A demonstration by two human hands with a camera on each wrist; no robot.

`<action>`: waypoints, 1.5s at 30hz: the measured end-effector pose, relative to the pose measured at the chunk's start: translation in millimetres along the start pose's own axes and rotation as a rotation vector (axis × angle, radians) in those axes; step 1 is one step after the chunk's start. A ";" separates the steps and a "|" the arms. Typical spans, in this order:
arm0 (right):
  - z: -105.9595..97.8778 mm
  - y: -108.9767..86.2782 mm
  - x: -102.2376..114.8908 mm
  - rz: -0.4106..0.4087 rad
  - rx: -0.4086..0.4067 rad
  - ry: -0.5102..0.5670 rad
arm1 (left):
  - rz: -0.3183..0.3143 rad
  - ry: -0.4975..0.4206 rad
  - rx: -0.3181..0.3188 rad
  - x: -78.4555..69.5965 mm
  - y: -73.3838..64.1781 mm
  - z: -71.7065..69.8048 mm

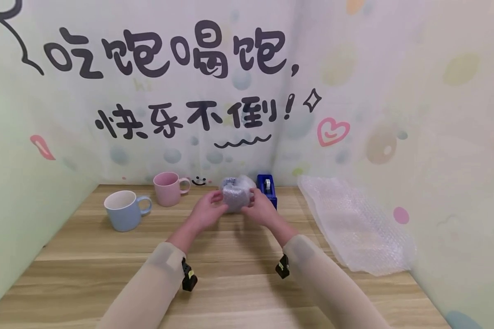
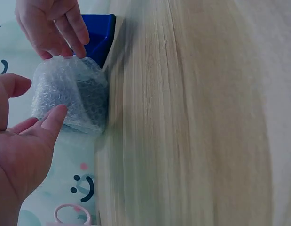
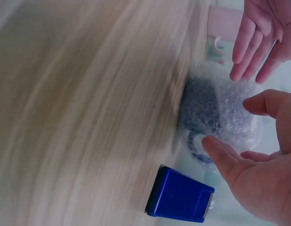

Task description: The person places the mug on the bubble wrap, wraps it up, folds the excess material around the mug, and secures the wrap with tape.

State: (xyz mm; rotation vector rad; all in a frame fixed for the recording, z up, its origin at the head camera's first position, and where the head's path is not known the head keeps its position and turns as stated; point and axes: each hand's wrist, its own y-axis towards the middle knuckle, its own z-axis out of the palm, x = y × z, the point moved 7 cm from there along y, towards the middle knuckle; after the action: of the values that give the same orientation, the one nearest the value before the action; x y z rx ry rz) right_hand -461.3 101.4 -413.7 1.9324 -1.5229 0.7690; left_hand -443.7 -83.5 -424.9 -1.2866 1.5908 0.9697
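A bundle of bubble wrap (image 1: 236,195) stands at the back of the wooden table, with something dark showing through its layers. My left hand (image 1: 206,211) is at its left side, fingers extended and fingertips right at the wrap. On the opposite side is my right hand (image 1: 262,211), its thumb and fingers spread loosely beside the bundle. Both wrist views show the palms facing each other across the wrapped bundle (image 3: 230,110). Just to the right of it sits a blue tape dispenser (image 1: 266,185), partly hidden behind the right hand in the head view.
A pink mug (image 1: 167,191) and a light blue mug (image 1: 124,214) stand at the left, handles pointing right. A flat sheet of bubble wrap (image 1: 356,228) lies along the right edge. Printed cloth walls (image 1: 197,160) close off the table's back and sides.
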 end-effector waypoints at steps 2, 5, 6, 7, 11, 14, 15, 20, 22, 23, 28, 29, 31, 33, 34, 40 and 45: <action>0.7 4.9 -1.2 0.004 0.006 -0.007 | 0.009 -0.011 0.029 -0.6 4.6 3.7; 0.8 9.4 -2.0 0.019 0.004 -0.013 | 0.011 -0.048 0.070 -1.1 11.2 8.9; 1.0 10.1 -2.3 0.027 0.005 -0.011 | 0.011 -0.062 0.084 -1.2 13.3 10.6; 1.2 10.8 -2.5 0.033 0.007 -0.009 | 0.011 -0.071 0.093 -1.3 15.3 12.1; 2.7 13.9 -3.1 0.050 0.022 0.008 | -0.001 -0.086 0.114 -1.4 21.1 16.3; 2.5 17.0 -4.0 0.056 0.022 0.008 | -0.014 -0.072 0.117 -2.5 23.8 17.6; 2.2 18.1 -4.4 0.058 0.019 0.006 | -0.017 -0.069 0.120 -2.9 24.6 18.0; -0.2 20.6 -5.7 0.039 0.014 0.018 | -0.019 -0.062 0.125 -5.0 26.6 18.5; -2.4 18.9 -5.5 0.017 0.014 0.006 | -0.013 -0.045 0.113 -5.7 24.8 17.1; -4.0 17.3 -5.8 0.010 0.016 -0.004 | -0.002 -0.015 0.101 -7.0 22.6 15.6; -23.3 1.7 -4.6 -0.030 0.041 -0.059 | 0.107 0.195 0.089 -13.0 4.8 6.1; -30.4 -2.7 -3.9 -0.041 0.051 -0.068 | 0.139 0.243 0.096 -14.6 -0.4 3.5; -47.6 -13.2 -2.4 -0.074 0.065 -0.097 | 0.203 0.338 0.114 -16.8 -11.8 -3.2; -68.8 -25.3 -5.4 -0.096 0.058 -0.171 | 0.285 0.436 0.124 -19.8 -25.4 -11.3; -79.5 -31.9 -8.9 -0.103 0.057 -0.210 | 0.318 0.478 0.129 -20.3 -32.1 -15.5; -132.8 -66.1 -63.7 -0.047 0.063 -0.423 | 0.456 0.617 0.145 -16.2 -72.2 -39.6; -157.4 -87.1 -115.1 0.057 0.116 -0.540 | 0.453 0.651 0.133 -1.6 -90.4 -58.2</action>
State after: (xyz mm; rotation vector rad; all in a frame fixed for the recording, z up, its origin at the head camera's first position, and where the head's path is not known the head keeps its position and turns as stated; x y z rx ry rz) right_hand -413.6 308.8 -396.9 2.3172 -1.8800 0.3735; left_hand -362.8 -152.4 -408.8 -1.2400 2.4843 0.7132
